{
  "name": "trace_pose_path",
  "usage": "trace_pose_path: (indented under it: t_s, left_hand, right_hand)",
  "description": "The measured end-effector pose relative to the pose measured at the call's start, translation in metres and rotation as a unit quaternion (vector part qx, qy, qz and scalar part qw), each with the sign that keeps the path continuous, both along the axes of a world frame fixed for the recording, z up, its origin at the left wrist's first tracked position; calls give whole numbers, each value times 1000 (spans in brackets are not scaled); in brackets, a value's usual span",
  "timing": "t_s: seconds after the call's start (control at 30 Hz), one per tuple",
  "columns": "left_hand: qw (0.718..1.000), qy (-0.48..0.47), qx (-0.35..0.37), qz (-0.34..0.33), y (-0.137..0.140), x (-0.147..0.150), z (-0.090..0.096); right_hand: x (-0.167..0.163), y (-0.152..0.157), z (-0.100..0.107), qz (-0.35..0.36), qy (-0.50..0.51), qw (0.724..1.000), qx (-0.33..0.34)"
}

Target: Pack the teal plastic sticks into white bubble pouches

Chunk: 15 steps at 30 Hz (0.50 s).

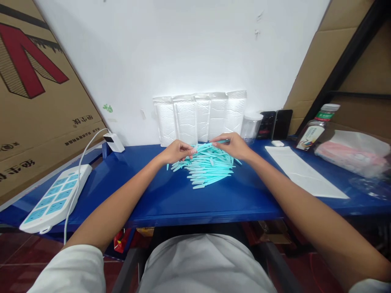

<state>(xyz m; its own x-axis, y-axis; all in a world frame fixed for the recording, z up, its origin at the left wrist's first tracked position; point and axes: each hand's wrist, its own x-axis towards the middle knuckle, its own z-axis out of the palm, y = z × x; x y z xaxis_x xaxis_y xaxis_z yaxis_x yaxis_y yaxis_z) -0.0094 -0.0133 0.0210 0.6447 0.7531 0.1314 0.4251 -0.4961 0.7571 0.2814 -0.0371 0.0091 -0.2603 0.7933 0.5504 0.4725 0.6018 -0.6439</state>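
Note:
A loose pile of thin turquoise foam-tipped swabs (pixel 210 165) lies on the blue table, many of them pointing left with their pale ends. At the pile's upper left, my left hand (pixel 180 151) is closed, thumb and finger pinched on the end of a swab. Over the upper right of the pile, my right hand (pixel 231 145) is also closed, its thumb and fingertips around a turquoise swab. Parts of the swabs are hidden behind my fingers.
Several white padded pouches (pixel 186 118) lean on the wall behind the pile. A clear jar (pixel 251 127), two phones (pixel 281 124), a bottle (pixel 314 126) and a white sheet (pixel 302 171) are rightward. Left stand a power strip (pixel 56 195) and a white charger (pixel 114 142).

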Motion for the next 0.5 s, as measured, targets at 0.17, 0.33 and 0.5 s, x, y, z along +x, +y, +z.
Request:
trace_pose_path:
  t_s: [0.17,0.33,0.5]
  left_hand:
    - [1000,1,9,-6,0,0,0]
    - [1000,5,9,-16,-4,2,1]
    - [997,7,79,-9,-8,6,2]
  right_hand:
    - [1,1,-1,1,0,1000,-6]
    - [-8,-3,-4,2,4,1000,-6]
    - [-30,-14,-9,-1,40,999,-14]
